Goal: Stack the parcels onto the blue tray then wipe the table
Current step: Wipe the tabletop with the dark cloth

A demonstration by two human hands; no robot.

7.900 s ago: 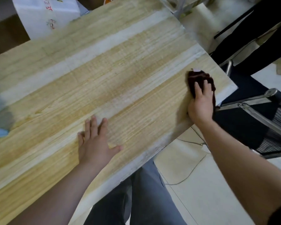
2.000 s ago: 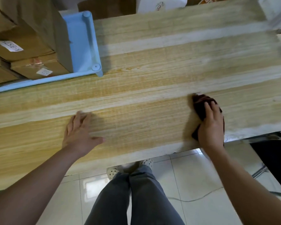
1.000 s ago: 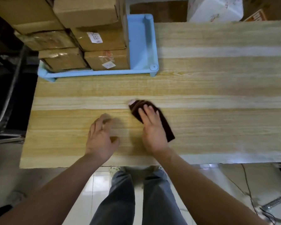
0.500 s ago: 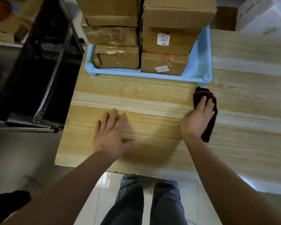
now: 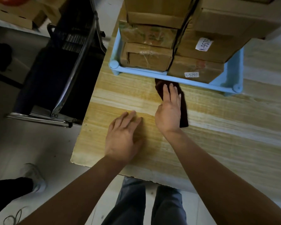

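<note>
Several brown cardboard parcels stand stacked in two piles on the blue tray at the far left end of the wooden table. My right hand lies flat on a dark maroon cloth, pressing it to the tabletop; the cloth's far end touches the tray's front rim. My left hand rests flat on the bare wood just left of it, fingers apart, holding nothing.
A black chair with chrome frame stands close to the table's left end. Another person's shoe and dark trouser leg are on the floor at lower left. More cardboard boxes sit on the floor far left.
My right hand slid the cloth leftward along the tray's front rim, from its right corner to its middle. My left hand stayed flat on the wood. The view shifted left.
</note>
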